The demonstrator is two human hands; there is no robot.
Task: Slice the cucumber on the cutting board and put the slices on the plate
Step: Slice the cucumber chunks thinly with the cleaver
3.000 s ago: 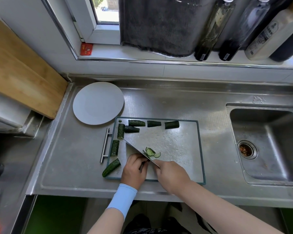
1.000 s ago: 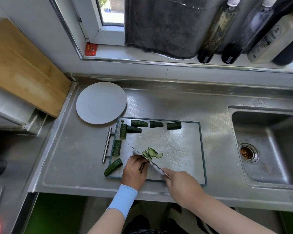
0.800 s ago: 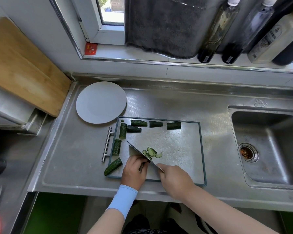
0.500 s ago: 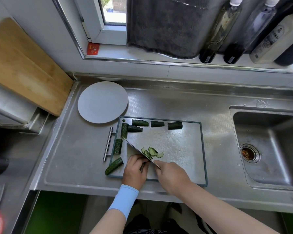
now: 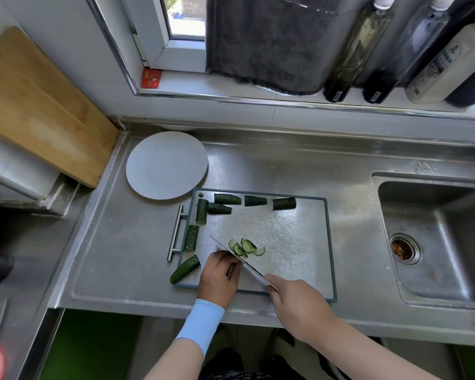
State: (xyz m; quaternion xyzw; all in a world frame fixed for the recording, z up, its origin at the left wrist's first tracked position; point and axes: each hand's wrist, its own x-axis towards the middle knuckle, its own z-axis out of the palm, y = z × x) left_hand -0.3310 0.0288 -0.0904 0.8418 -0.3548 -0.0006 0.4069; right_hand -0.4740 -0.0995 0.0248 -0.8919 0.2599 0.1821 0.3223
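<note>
A steel cutting board (image 5: 291, 237) lies on the counter. My right hand (image 5: 296, 305) grips a knife (image 5: 239, 260) whose blade runs diagonally toward the board's left. My left hand (image 5: 217, 278), fingers curled, holds down a cucumber piece that it almost hides, right against the blade. Several thin slices (image 5: 246, 246) lie just beyond the blade. Several cucumber chunks (image 5: 226, 199) line the board's far and left edges; one end piece (image 5: 185, 269) overhangs the near left corner. The white plate (image 5: 166, 165) sits bare beyond the board's far left corner.
A steel sink (image 5: 433, 239) with a drain lies to the right. A wooden board (image 5: 39, 105) leans at the left wall. Bottles (image 5: 354, 50) and a grey towel (image 5: 266, 42) stand on the window ledge behind. The board has a bar handle (image 5: 176, 233) on its left.
The knife has kept working back and forth against the piece under my left hand; my right hand drew back toward me in the last half second. The pile of slices has grown slightly.
</note>
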